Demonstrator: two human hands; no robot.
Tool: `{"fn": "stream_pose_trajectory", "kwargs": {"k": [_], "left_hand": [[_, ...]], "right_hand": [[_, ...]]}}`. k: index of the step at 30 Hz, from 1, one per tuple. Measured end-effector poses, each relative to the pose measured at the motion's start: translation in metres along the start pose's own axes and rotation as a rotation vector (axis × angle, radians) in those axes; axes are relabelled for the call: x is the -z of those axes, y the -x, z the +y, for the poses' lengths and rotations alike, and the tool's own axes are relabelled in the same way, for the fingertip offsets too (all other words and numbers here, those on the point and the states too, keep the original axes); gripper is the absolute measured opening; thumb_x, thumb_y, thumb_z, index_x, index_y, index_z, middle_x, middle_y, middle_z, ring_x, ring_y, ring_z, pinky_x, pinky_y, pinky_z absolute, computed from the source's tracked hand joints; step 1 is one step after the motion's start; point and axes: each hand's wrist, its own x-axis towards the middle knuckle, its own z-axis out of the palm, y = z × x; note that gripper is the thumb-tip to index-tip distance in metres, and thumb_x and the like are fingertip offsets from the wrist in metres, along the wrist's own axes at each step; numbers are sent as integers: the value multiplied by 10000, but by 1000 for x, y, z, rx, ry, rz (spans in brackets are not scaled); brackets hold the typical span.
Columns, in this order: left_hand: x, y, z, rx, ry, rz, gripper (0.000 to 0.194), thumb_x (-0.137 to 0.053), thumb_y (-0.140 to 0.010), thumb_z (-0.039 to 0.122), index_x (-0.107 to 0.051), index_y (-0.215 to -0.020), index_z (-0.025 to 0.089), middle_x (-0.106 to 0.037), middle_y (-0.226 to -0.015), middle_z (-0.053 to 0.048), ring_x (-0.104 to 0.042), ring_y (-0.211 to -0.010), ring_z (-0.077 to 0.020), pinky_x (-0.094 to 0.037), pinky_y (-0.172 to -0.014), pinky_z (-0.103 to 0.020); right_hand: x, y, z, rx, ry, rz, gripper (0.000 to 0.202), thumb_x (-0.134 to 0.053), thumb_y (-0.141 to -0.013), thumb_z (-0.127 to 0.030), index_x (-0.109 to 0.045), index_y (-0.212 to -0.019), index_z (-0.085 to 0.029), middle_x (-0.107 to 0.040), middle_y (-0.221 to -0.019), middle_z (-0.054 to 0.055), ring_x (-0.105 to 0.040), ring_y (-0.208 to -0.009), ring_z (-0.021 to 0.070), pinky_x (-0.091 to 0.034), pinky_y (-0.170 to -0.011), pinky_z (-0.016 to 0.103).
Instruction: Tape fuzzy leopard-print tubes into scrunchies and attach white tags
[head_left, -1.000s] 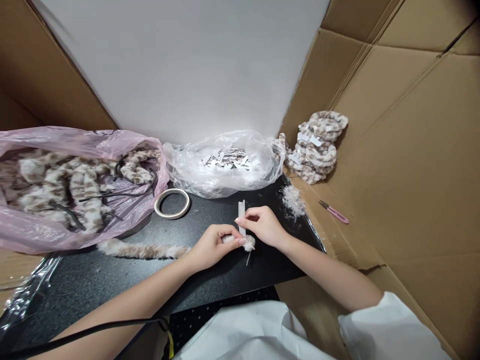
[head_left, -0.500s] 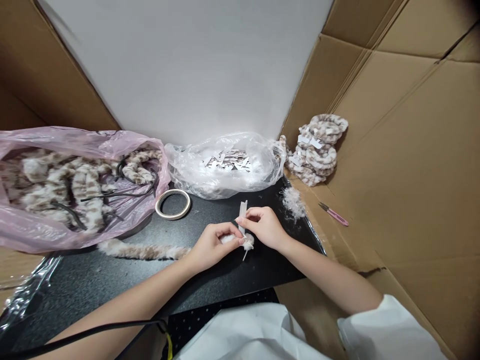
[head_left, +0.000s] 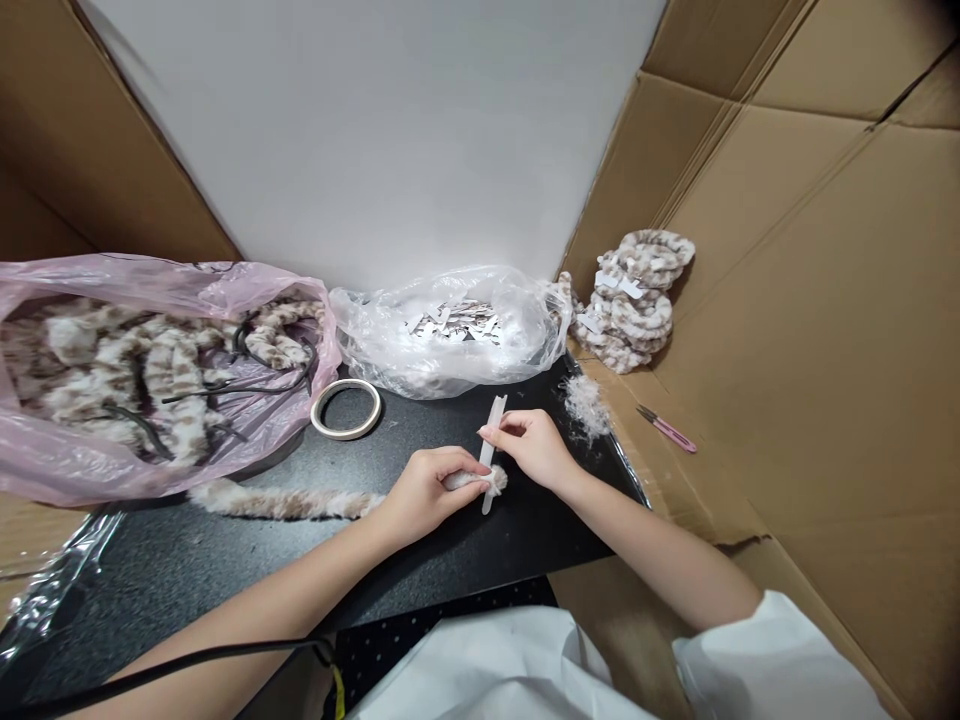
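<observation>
My left hand (head_left: 439,490) pinches a long furry strip (head_left: 285,502), white with brown patches, near its right end. The rest of this strip runs left under my wrist along the black tabletop. Between thumb and fingers, my right hand (head_left: 531,448) grips a narrow, pale translucent strip (head_left: 491,440). It crosses the furry end (head_left: 498,480) at a slant, and its lower tip shows below the fur. Whether the pale strip is stuck to the fur, I cannot tell.
A pink bag (head_left: 300,440) of furry pieces and dark cords lies left. Behind my hands are a tape roll (head_left: 321,424) and a clear bag (head_left: 375,350) of small tags. Furry rings (head_left: 637,300), white fluff (head_left: 587,405) and a pink-handled cutter (head_left: 675,434) lie right, beside cardboard walls.
The pale strip has tilted to the right and now extends below the furry end. My right hand has shifted slightly right and up; the left has hardly moved.
</observation>
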Motion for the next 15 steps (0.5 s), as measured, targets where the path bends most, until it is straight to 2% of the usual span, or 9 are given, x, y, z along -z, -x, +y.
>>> {"fn": "stream_pose_trajectory", "kwargs": {"k": [6,9,12,15], "left_hand": [[-1,-2,-2,-37,-51,15,158,-575,-875,268,-667,-812,157,-676,-763,-41,-616,-676,-130,-462,-633,-222],[-1,-2,-2,37,-35,31,194,-573,-875,300,-656,-784,149,-666,-723,-32,-576,-631,-121,-438,-595,-215],[-2,-1,-3,141,50,67,215,-603,-850,327,-646,-742,147,-669,-680,-21,-555,-604,-118,-418,-575,-211],[-3,-1,-7,218,233,152,216,-664,-789,335,-590,-703,152,-666,-676,-15,-577,-626,-130,-431,-589,-219]], "right_hand": [[0,-2,3,-15,-37,13,249,-690,-719,-390,-688,-638,-155,-688,-649,42,-581,-600,171,-430,-601,289],[-2,4,1,16,-39,32,246,-691,-743,-389,-702,-656,-159,-698,-669,54,-617,-639,196,-454,-618,300],[-7,17,-5,171,57,66,193,-680,-791,-341,-728,-692,-182,-715,-733,63,-648,-703,203,-474,-663,307],[-12,34,-8,426,234,73,155,-645,-850,-295,-751,-767,-219,-732,-778,51,-657,-729,181,-457,-708,317]]}}
